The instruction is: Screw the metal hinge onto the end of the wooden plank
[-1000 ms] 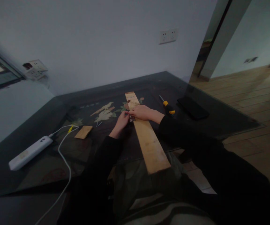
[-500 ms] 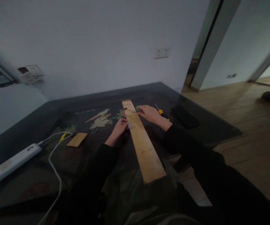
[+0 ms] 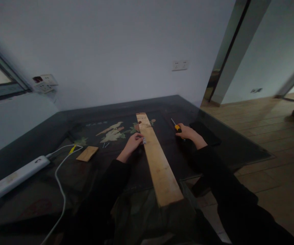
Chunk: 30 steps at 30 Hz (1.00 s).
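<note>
A long wooden plank point(image 3: 157, 160) lies lengthwise on the dark glass-topped table point(image 3: 60, 122), its near end sticking out over the table's edge. My left hand point(image 3: 133, 143) rests at the plank's left edge and pinches a small metal hinge point(image 3: 144, 140) against it. To the right of the plank, my right hand point(image 3: 189, 133) is closed around the handle of a yellow and black screwdriver point(image 3: 177, 126) lying on the table.
A small wooden piece point(image 3: 87, 153) and two loose screws point(image 3: 105, 145) lie left of the plank. A white power strip point(image 3: 16, 176) with white cables sits at the far left. A dark phone point(image 3: 205, 133) lies right of the screwdriver. Wooden floor is beyond the table's right edge.
My right hand left the plank and moved right onto the screwdriver's handle. My left hand stayed at the hinge on the plank's edge.
</note>
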{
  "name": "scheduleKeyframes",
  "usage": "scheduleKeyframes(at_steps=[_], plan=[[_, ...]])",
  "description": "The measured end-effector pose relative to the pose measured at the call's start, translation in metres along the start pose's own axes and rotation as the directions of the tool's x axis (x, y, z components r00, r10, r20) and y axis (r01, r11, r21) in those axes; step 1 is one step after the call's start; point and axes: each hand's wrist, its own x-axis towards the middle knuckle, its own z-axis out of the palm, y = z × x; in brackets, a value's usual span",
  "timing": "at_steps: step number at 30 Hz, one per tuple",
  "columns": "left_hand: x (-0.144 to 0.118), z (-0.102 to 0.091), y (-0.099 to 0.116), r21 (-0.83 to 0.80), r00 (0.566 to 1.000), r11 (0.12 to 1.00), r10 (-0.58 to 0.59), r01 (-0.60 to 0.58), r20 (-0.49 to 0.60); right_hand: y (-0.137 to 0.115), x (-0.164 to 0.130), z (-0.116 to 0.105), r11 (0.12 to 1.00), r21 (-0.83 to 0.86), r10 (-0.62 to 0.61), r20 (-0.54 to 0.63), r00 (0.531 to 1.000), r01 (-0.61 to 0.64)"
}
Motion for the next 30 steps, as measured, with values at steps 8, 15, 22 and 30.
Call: scheduleKeyframes(at_steps=[8, 15, 22, 30], plan=[[0.002, -0.001, -0.001, -0.005, 0.999, 0.999, 0.036, -0.036, 0.04, -0.005, 0.003, -0.004, 0.802, 0.497, -0.079, -0.46, 0.884, 0.33], [0.001, -0.003, 0.005, -0.021, 0.998, 1.0, 0.003, -0.002, 0.065, -0.026, -0.003, -0.002, 0.112, 0.877, 0.006, -0.471, 0.882, 0.467], [-0.001, -0.003, 0.006, -0.028, 0.998, 1.0, -0.003, 0.005, 0.068, -0.034, -0.005, 0.006, 0.047, 0.876, -0.026, -0.48, 0.877, 0.481], [-0.001, -0.004, 0.006, -0.006, 0.997, 1.0, 0.001, 0.0, 0.076, -0.039, -0.012, 0.009, 0.155, 0.864, -0.08, -0.473, 0.878, 0.479]])
